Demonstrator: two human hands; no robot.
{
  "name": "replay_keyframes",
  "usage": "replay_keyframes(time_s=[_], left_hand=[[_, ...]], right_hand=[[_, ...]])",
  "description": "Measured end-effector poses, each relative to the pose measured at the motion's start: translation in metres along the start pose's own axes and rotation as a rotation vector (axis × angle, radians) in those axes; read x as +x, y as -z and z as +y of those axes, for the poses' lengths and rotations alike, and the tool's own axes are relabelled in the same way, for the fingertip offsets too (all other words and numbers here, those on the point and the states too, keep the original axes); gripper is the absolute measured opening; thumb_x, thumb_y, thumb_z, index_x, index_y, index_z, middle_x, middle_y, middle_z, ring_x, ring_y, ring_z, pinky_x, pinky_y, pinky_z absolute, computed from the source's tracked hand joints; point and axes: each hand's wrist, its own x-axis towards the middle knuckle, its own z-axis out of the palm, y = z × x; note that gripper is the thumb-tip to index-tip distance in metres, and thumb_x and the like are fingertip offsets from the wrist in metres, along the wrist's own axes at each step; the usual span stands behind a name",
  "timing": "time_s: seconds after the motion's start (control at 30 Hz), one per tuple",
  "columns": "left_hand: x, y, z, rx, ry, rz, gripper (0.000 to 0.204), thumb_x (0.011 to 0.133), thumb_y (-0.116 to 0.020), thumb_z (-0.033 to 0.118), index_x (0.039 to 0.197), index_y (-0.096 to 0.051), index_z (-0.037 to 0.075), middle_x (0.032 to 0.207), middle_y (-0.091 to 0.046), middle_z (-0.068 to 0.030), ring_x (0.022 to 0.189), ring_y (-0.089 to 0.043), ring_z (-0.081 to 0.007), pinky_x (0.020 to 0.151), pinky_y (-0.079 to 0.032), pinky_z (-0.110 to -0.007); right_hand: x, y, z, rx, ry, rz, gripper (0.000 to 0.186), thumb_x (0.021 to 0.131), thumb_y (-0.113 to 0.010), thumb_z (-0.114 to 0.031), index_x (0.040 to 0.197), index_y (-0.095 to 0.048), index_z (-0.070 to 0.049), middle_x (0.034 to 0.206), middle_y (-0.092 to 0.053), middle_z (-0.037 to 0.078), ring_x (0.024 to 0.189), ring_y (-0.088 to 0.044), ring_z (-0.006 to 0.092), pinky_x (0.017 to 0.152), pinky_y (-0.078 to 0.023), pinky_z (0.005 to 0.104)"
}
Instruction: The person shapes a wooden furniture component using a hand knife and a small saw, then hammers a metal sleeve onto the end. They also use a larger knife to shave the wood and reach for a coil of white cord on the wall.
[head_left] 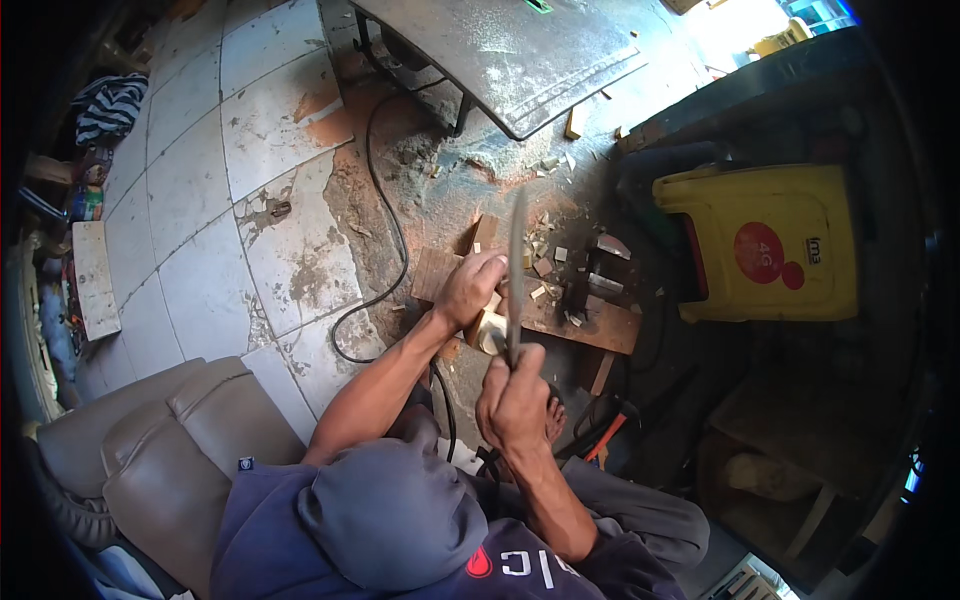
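Observation:
My right hand (512, 400) is closed round the lower end of a long, narrow, grey-brown tool (517, 265). It stands nearly upright in view, and I cannot tell whether it is a file or a blade. Just left of it, my left hand (470, 288) grips a pale wooden block (489, 332), with the fingers partly hidden behind the tool. Both hands are over a low wooden bench (590, 325). Small wood offcuts (543, 267) lie beyond the tool, beside a dark metal fixture (606, 283) on the bench.
A dusty table (480, 60) stands ahead, with a black cable (404, 240) looping over broken floor tiles (290, 250). To the right is a yellow plastic container (800, 240). A brown padded seat (205, 430) is at the left, and an orange-handled tool (608, 437) lies near my foot (555, 418).

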Motion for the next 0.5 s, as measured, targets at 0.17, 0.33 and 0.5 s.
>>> replay_keyframes(time_s=[0.17,0.33,0.5], left_hand=[[-0.001,0.012,-0.022,-0.018,-0.009,0.011,0.038,0.108,-0.041,0.035,0.093,-0.058,0.005,0.072,-0.056,-0.0039,0.062,-0.060,-0.0141,0.059,-0.047,-0.031],[-0.006,0.018,-0.043,0.117,-0.086,0.093,0.039,0.109,-0.041,0.037,0.093,-0.057,0.005,0.071,-0.058,-0.0051,0.057,-0.059,-0.0140,0.058,-0.048,-0.031],[0.000,0.013,-0.026,0.030,-0.081,0.146,0.037,0.108,-0.041,0.037,0.095,-0.055,0.005,0.068,-0.057,-0.0066,0.053,-0.058,-0.0152,0.051,-0.047,-0.033]], right_hand=[[-0.008,0.003,0.001,-0.035,-0.005,-0.043,0.015,0.102,-0.054,-0.008,0.106,-0.042,0.001,0.069,-0.058,0.031,0.067,-0.062,0.0562,0.056,-0.045,0.0577],[0.005,-0.006,-0.003,-0.048,-0.012,-0.114,0.015,0.102,-0.052,-0.009,0.105,-0.042,0.001,0.067,-0.057,0.032,0.068,-0.062,0.0564,0.057,-0.045,0.0578],[0.015,-0.003,0.002,-0.069,-0.050,-0.151,0.013,0.102,-0.051,-0.007,0.109,-0.043,0.001,0.073,-0.060,0.034,0.071,-0.064,0.0558,0.058,-0.046,0.0569]])
